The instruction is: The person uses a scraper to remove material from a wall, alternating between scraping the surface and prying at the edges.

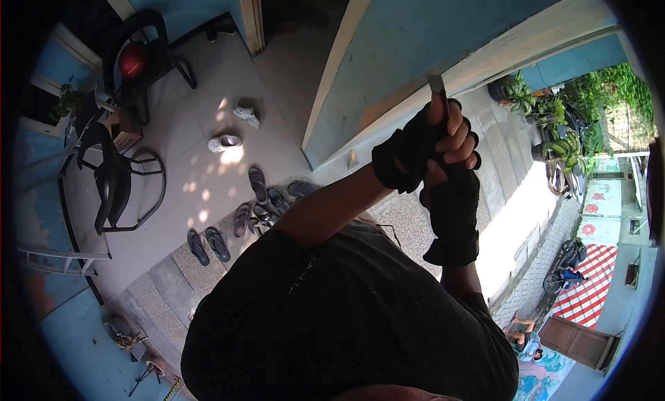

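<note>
Both hands wear black fingerless gloves and are raised together in front of the blue wall (395, 61). My left hand (418, 146) is closed around a scraper (435, 84), with a finger lying along it. Only the scraper's flat metal blade shows above the fingers, close to the wall's pale lower edge; the handle is hidden. My right hand (454, 193) is closed just below and against the left one. Its grip seems to be on the same tool, though the overlapping fingers hide much of it.
Several sandals (258, 185) and a pair of white clogs (225, 143) lie on the tiled floor at left. A black chair (149, 61) holds a red helmet-like object (132, 60). Potted plants (516, 99), a motorcycle (564, 266) and a seated person (526, 338) are at right.
</note>
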Tool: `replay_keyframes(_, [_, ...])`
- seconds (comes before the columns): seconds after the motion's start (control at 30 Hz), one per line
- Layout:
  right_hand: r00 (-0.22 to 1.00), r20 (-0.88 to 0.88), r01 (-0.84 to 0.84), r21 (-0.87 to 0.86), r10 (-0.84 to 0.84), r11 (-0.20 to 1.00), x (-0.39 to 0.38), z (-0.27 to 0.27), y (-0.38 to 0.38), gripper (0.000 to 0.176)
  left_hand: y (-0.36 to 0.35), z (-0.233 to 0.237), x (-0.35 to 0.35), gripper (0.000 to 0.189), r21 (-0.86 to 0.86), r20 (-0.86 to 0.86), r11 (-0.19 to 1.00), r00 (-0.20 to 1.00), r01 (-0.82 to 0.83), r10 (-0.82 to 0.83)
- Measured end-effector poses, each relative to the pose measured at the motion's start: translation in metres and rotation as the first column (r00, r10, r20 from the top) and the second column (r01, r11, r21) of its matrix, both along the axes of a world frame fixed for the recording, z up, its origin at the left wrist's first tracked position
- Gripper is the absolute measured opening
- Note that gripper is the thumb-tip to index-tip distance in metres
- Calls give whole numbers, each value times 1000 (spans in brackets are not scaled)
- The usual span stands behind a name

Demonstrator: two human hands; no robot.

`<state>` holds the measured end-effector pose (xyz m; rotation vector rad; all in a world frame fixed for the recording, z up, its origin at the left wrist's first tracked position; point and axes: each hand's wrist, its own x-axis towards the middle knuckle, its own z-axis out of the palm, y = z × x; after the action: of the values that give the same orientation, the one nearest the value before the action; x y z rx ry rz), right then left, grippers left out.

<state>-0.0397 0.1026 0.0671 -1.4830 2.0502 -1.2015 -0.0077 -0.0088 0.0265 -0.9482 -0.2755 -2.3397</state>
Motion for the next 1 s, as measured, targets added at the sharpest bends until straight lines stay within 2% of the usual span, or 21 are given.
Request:
replay_keyframes(0.03, [992,-126,0,-48,-6,999,-1,6,-2,22,-3,10,-1,49,-27,-19,1000,1000,0,-1])
replay_keyframes(0.07, [992,-123,3,-44,-9,999,-1,11,-3,22,-5,18,-4,50,-68,-51,998,999,-4,1])
replay_keyframes(0.13, [998,51,46,40,-48,998,-2,19,-3,20,-7,15,-5,50,-92,-59,996,998,-18,12])
replay_keyframes(0.17, [998,49,44,34,-46,998,-3,13,-2,20,-11,15,-5,50,-131,-73,991,997,-38,29])
replay_keyframes(0.23, [989,-150,-7,-86,-6,996,-3,-11,1,20,-4,1,-1,49,-111,-54,994,999,-13,7])
replay_keyframes(0.3, [981,-196,-23,-43,14,999,-4,-19,3,21,1,-13,2,49,-20,10,1000,1000,21,-21])
replay_keyframes(0.37, [999,-31,-36,-65,34,997,-6,-29,6,22,2,-19,-4,50,-25,-19,999,999,28,-28])
replay_keyframes(0.43, [1000,4,-14,-28,14,1000,-3,-15,7,22,5,-8,-5,50,46,-36,998,999,30,-28])
replay_keyframes(0.5, [1000,31,1,-5,-1,1000,-2,1,0,22,-3,7,-4,50,2,-58,999,997,41,-40])
replay_keyframes(0.57, [1000,-27,3,-80,-5,997,1,9,-5,22,-7,11,-4,50,-28,-74,998,996,53,-55])
replay_keyframes(0.63, [998,-54,14,-35,-16,999,-4,0,-5,25,-12,14,-3,50,-83,-64,997,998,3,-8])
replay_keyframes(0.7, [945,-328,-56,-169,-3,984,-2,-15,-5,28,-10,-1,0,49,-85,-65,995,997,42,-47])
replay_keyframes(0.77, [951,-309,-21,-116,-16,993,3,-18,-2,30,-7,-15,-2,49,-70,-81,996,995,47,-53])
replay_keyframes(0.83, [972,-234,-53,-187,8,981,1,-26,-1,28,-6,-13,-3,50,-51,-79,998,996,47,-50])
replay_keyframes(0.87, [989,-149,-24,-49,17,998,-3,-19,3,27,-3,-11,-4,50,-28,-77,998,995,54,-56])
replay_keyframes(0.9, [989,-148,-23,-51,15,998,-2,-13,2,27,-4,-6,-4,50,-29,-76,998,995,55,-57])
replay_keyframes(0.97, [1000,13,24,-75,-23,997,-1,-1,-1,25,-8,13,-4,50,-58,-102,996,992,63,-68])
replay_keyframes(1.0, [998,-60,30,-49,-33,998,-1,9,-5,26,-10,22,-3,51,-55,-97,997,993,60,-65])
